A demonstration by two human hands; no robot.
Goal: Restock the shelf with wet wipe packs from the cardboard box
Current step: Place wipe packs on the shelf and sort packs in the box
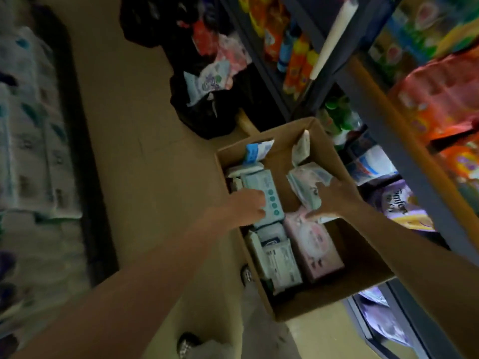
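Black bags (pixel 207 110) of soft packs, on the floor (pixel 134 141) beyond the hands. Bottles (pixel 298 60), orange and yellow, farther off to the right. Purple pouch (pixel 396 203) just right of the right hand. Paper rolls (pixel 31 130), stacked, far left, blurred.

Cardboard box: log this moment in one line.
stage: picking | left hand: grips teal wipe pack | right hand: on pale wipe pack | cardboard box: on floor, part full

Bare forearms (pixel 160 257), no sleeves visible
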